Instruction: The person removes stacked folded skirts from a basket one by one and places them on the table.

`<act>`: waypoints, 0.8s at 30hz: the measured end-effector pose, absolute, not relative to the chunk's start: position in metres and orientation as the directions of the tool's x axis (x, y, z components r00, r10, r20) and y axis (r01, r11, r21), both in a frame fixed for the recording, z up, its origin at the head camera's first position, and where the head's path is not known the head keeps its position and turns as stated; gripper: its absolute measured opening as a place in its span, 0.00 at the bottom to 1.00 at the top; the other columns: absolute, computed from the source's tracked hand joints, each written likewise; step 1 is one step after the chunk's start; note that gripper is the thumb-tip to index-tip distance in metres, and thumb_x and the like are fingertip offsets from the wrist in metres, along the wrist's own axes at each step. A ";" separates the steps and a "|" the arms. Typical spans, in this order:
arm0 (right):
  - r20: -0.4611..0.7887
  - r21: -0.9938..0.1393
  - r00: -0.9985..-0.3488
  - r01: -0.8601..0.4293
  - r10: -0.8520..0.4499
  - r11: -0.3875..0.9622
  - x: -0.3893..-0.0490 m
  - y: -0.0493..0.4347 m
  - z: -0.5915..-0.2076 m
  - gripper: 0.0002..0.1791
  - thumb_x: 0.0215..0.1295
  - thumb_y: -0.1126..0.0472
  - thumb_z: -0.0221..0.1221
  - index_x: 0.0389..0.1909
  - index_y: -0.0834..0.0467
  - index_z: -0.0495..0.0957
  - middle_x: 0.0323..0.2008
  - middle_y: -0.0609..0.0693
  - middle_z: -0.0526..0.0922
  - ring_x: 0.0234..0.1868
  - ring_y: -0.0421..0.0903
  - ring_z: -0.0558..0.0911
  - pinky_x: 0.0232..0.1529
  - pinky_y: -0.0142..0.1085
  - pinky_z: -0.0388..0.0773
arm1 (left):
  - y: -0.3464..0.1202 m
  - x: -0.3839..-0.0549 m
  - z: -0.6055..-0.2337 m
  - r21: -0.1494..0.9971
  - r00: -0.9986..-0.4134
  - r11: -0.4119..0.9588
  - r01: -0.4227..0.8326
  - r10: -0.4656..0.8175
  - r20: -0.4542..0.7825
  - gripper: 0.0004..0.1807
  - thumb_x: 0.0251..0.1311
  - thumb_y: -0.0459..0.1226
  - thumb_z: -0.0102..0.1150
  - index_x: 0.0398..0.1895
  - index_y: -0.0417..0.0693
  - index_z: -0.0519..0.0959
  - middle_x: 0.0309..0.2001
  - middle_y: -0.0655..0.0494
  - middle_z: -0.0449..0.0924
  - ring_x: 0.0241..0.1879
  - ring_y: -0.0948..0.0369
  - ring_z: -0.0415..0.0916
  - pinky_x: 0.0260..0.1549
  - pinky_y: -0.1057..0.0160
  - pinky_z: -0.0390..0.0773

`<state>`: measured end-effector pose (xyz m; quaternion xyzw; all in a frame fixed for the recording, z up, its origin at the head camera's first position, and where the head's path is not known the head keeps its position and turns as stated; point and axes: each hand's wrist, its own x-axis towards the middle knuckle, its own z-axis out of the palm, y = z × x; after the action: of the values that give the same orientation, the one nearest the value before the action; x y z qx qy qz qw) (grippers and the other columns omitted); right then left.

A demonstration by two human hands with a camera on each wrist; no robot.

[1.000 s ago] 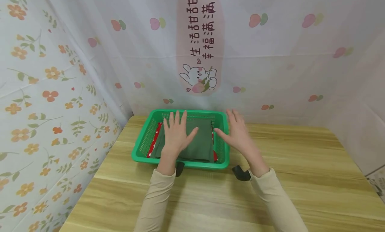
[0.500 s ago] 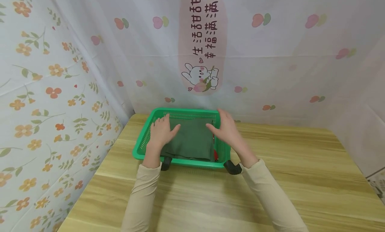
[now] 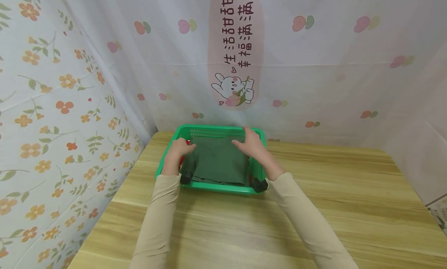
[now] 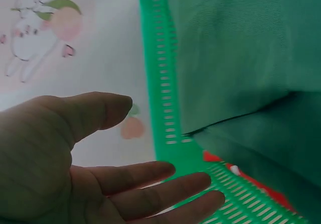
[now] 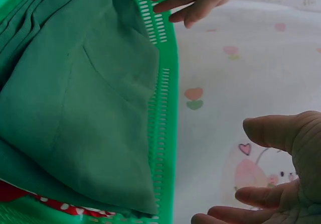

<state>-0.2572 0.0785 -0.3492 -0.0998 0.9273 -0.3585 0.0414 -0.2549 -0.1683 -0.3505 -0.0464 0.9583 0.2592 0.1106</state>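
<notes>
over the left end of the green basket (image 3: 216,187), our left hand (image 3: 177,150) is spread, thumb apart from fingers. between our hands, the folded dark green cloth (image 3: 220,160) lies in the basket on top of white-dotted red fabric (image 5: 55,204), near the back of the table (image 3: 331,191). at the right end we hold our right hand (image 3: 254,147) spread too, thumb and fingers apart.

I am facing a white fabric curtain printed with pink and orange fruit shapes (image 3: 314,67); a white cloth patterned with orange flowers (image 3: 63,137) is hanging on my left. A yellow-brown wood-grain table (image 3: 349,191) is reflecting pale light.
</notes>
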 end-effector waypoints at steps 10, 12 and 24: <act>-0.197 -0.695 -0.966 0.020 -0.164 0.718 -0.273 0.072 -0.362 0.41 0.66 0.52 0.54 0.70 0.68 0.47 0.67 0.67 0.56 0.67 0.61 0.58 0.62 0.50 0.62 | -0.172 -0.277 -0.366 0.565 -0.919 0.766 -0.308 -0.085 -0.386 0.34 0.67 0.45 0.44 0.66 0.26 0.55 0.67 0.32 0.54 0.63 0.42 0.59 0.59 0.49 0.65; -0.220 -0.696 -0.964 0.048 -0.150 0.717 -0.275 0.072 -0.366 0.41 0.66 0.52 0.54 0.70 0.69 0.47 0.68 0.67 0.56 0.67 0.60 0.58 0.62 0.50 0.62 | -0.171 -0.279 -0.366 0.562 -0.914 0.765 -0.313 -0.083 -0.396 0.34 0.67 0.45 0.44 0.66 0.26 0.56 0.66 0.32 0.55 0.62 0.42 0.60 0.58 0.49 0.66; -0.361 -0.694 -0.929 0.211 -0.079 0.688 -0.287 0.074 -0.386 0.39 0.65 0.52 0.56 0.65 0.73 0.53 0.63 0.68 0.63 0.57 0.60 0.72 0.50 0.47 0.75 | -0.214 -0.360 -0.467 0.524 -0.912 0.798 -0.298 -0.077 -0.402 0.47 0.52 0.61 0.57 0.63 0.33 0.63 0.58 0.38 0.69 0.51 0.45 0.72 0.45 0.49 0.75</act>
<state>-0.2868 0.0738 -0.3865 0.0367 0.9000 -0.3931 0.1848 -0.3602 -0.2141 -0.4668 -0.1008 0.9303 0.3014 0.1833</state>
